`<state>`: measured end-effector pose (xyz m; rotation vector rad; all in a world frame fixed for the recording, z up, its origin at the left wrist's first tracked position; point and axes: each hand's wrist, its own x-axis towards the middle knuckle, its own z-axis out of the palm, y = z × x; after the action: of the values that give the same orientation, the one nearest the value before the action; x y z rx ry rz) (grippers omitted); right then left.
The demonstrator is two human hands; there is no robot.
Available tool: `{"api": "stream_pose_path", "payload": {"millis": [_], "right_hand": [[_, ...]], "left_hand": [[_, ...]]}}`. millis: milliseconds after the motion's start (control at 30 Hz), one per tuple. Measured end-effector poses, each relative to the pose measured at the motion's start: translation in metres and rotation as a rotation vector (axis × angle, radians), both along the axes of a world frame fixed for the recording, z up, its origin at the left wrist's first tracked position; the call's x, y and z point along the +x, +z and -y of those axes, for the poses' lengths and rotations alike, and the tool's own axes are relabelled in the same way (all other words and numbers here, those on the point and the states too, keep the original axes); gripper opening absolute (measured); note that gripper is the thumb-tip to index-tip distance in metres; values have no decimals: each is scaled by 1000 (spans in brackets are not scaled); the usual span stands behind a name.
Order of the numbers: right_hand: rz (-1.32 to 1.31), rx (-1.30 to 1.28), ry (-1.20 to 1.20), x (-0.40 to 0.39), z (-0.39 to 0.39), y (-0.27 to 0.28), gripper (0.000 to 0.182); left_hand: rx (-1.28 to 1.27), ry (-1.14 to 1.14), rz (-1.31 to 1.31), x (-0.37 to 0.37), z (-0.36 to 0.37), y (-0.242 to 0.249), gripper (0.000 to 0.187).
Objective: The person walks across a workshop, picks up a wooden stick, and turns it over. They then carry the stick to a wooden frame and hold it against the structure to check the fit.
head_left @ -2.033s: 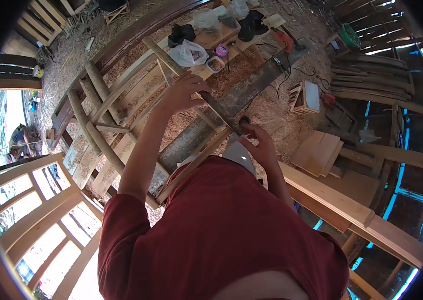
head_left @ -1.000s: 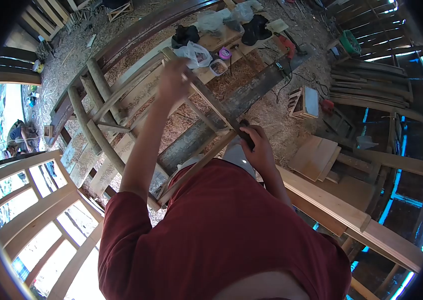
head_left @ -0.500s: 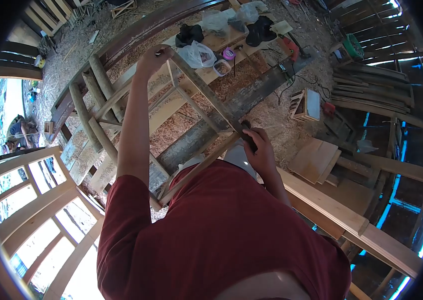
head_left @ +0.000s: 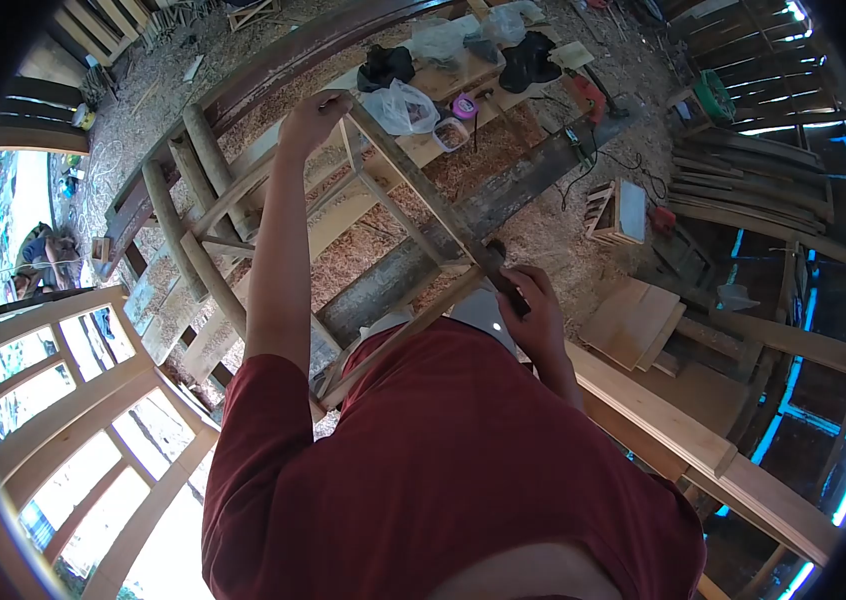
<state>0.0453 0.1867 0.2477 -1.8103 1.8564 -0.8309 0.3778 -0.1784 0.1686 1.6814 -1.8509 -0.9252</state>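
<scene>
A wooden frame [head_left: 413,180] made of slim bars leans against my body, reaching over the workbench. At its far upper corner, my left hand [head_left: 313,122] is closed around the wood, the arm stretched forward. My right hand [head_left: 539,318] is wrapped around a dark, narrow piece [head_left: 501,276] at the near right corner of the frame. That piece has a blunt, dark end pressed close to the bar; I cannot tell its kind. Below the frame lies a long grey, worn plank [head_left: 373,290].
Plastic bags [head_left: 401,108], a pink tape roll [head_left: 464,107], a small tub [head_left: 451,134] and a red power tool [head_left: 586,97] lie on the bench. Round poles [head_left: 213,170] are left, a slatted wooden frame [head_left: 83,400] lower left. Stacked boards [head_left: 633,320] stand right. Another person [head_left: 45,260] is far left.
My right hand and the dark piece have shifted slightly right and down along the frame. My left hand stays on the far corner, and the whole view has moved a little.
</scene>
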Motion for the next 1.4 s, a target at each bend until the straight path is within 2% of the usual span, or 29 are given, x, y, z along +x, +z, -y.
{"api": "stream_pose_path", "payload": {"millis": [100, 200, 300, 400, 500, 567, 633, 733, 833, 933, 1067, 1233, 1400], "right_hand": [[76, 182, -31, -19, -16, 3, 44], [100, 201, 24, -30, -30, 8, 46], [83, 260, -20, -30, -36, 6, 46], [89, 204, -39, -22, -29, -3, 46], [106, 100, -48, -11, -16, -19, 47], [110, 119, -46, -2, -4, -18, 47], [111, 102, -27, 1, 7, -16, 47], [123, 37, 6, 1, 11, -14, 46], [161, 39, 7, -9, 3, -10, 45], [236, 105, 6, -21, -11, -9, 44], [307, 79, -17, -27, -12, -28, 42], [349, 56, -31, -16, 8, -25, 34], [428, 17, -37, -14, 25, -41, 26]], "left_hand": [[-4, 35, 35, -2, -5, 7, 54], [96, 30, 4, -2, -1, 10, 54], [9, 22, 4, -2, -2, 2, 55], [-555, 157, 198, -20, -18, -4, 51], [-830, -73, 6, -47, -51, 27, 44], [-698, -304, -185, -83, -91, 47, 42], [-595, -566, -200, -111, -133, 67, 36], [-650, -835, -239, -135, -160, 53, 26], [-581, -885, -62, -134, -167, 40, 19], [-499, -836, -50, -131, -162, 38, 20], [-560, -782, -44, -125, -150, 34, 20], [-638, -750, -41, -125, -146, 30, 25], [-613, -708, -41, -127, -143, 29, 25]]}}
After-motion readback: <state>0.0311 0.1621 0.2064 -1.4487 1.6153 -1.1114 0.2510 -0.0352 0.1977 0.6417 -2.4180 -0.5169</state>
